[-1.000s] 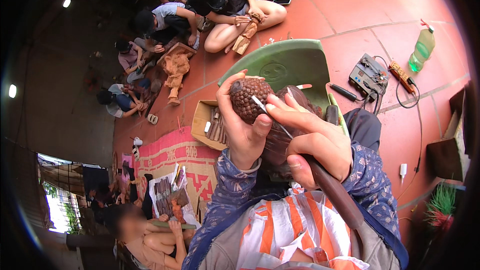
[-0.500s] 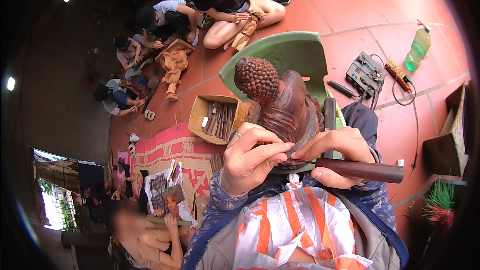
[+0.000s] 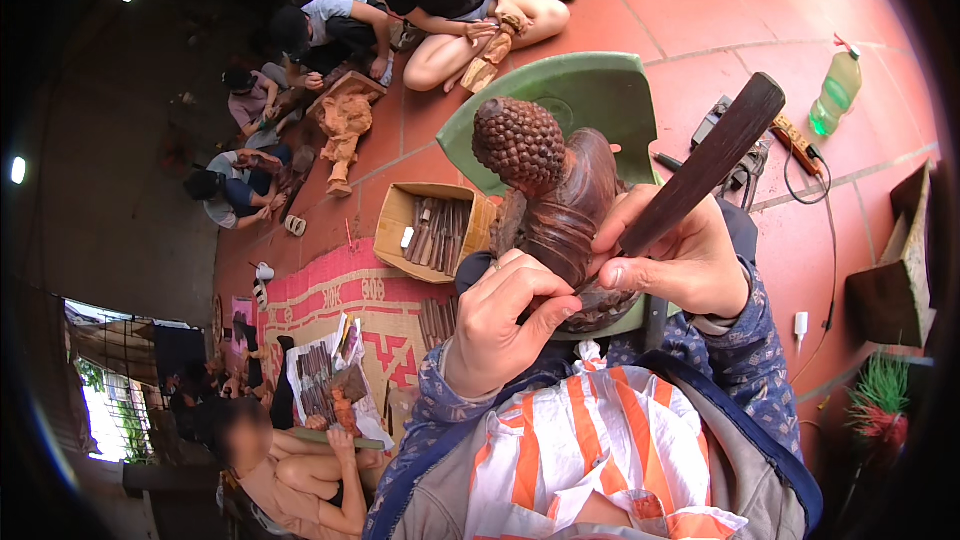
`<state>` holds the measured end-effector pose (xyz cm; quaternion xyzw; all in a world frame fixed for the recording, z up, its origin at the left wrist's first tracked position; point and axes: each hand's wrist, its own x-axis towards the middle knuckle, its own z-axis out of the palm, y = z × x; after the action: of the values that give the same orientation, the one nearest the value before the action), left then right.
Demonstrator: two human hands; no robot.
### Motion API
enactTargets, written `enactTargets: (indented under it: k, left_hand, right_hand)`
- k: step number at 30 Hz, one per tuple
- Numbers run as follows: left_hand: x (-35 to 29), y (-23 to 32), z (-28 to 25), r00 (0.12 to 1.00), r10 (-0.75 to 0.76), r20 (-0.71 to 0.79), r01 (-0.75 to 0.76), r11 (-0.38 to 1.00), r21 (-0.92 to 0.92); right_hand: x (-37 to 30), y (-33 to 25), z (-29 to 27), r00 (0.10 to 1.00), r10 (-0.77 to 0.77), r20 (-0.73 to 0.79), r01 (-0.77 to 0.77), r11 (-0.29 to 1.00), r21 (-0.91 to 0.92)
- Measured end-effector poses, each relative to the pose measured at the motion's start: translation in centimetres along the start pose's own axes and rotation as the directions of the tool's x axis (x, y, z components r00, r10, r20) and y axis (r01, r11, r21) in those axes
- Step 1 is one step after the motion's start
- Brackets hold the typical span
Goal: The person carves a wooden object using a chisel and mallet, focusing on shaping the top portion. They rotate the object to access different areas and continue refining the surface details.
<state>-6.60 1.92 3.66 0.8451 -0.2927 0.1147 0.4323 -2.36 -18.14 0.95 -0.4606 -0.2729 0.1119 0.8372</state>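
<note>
Grip of right hand (image 3: 690, 255) closed, thumb and fingers around lower end of dark-handled tool (image 3: 712, 155), handle slanting up and rightward, working end hard to make out. Left hand (image 3: 500, 320) with fingers bent, thumb and forefinger near together by lower part of carved brown figure (image 3: 565, 205); cannot tell whether anything pinched there. Figure just beyond and between both hands, knobbed head tipped leftward, curved green plastic piece (image 3: 622, 90) behind; farther out, cardboard box (image 3: 393, 212) of tools leftward, patterned mat (image 3: 325, 290) on red tiled floor (image 3: 690, 15).
</note>
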Motion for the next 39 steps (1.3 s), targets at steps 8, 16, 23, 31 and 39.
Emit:
enactTargets:
  k: [8, 16, 23, 31, 39]
  left_hand:
    - [0.5, -0.9, 1.2, 0.904, 0.121, -0.41, -0.045, 0.981, 0.19]
    - [2.5, -3.4, 2.8, 0.933, -0.11, -0.344, 0.116, 0.993, -0.001]
    - [3.1, -4.2, 3.8, 0.949, -0.097, -0.299, 0.056, 0.988, -0.141]
    - [3.4, -4.0, 3.7, 0.959, -0.049, -0.28, 0.017, 0.993, -0.115]
    - [3.3, -4.1, 3.7, 0.962, -0.059, -0.266, 0.039, 0.996, -0.079]
  right_hand:
    - [2.5, -1.4, -0.1, 0.999, -0.035, 0.017, 0.037, 0.983, -0.177]
    - [7.9, -1.5, -2.7, 0.931, -0.364, -0.004, 0.361, 0.925, -0.118]
    - [8.7, -0.4, -3.0, 0.931, -0.363, 0.037, 0.364, 0.93, -0.049]
    - [9.0, -0.3, -3.4, 0.943, -0.325, 0.066, 0.329, 0.942, -0.066]
    - [8.9, -0.4, -3.4, 0.924, -0.372, 0.086, 0.38, 0.917, -0.121]
